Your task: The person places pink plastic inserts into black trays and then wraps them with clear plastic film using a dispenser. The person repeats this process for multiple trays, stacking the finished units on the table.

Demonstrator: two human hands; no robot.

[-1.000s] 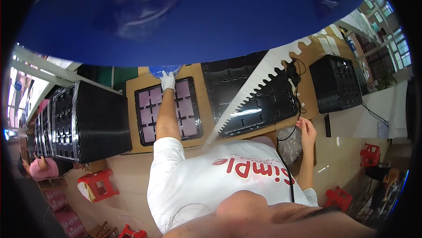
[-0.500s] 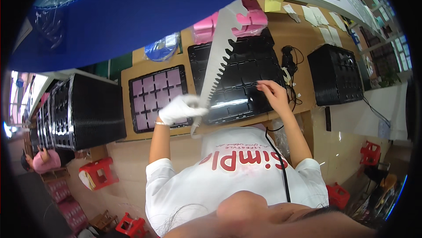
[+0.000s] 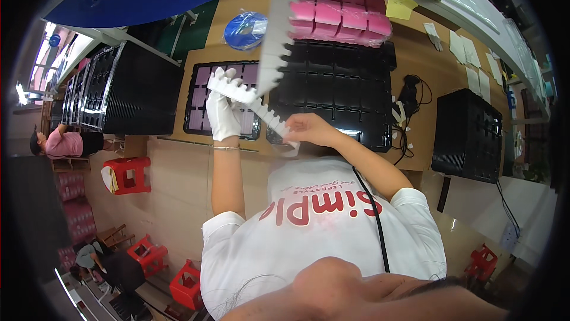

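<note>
A long white strip with notches along one edge hangs down from the top of the view and bends back and forth near my hands. My left hand, in a white glove, is closed on a folded stretch of it, fingers partly hidden behind the strip. Bare, my right hand pinches the lower stretch near its loose end. Under my left hand lies a black tray with pink-mauve pieces in its compartments. Larger black trays lie beyond my right hand.
Plastic-wrapped pink pieces lie behind the black trays, beside a blue roll. Tall stacks of black trays stand at left and right. A black cable and paper slips lie at right. Co-workers are at far left.
My left hand has moved up over the pink-filled tray with the strip. My right hand has come left and down from the black trays and now grips the strip. The view has shifted.
</note>
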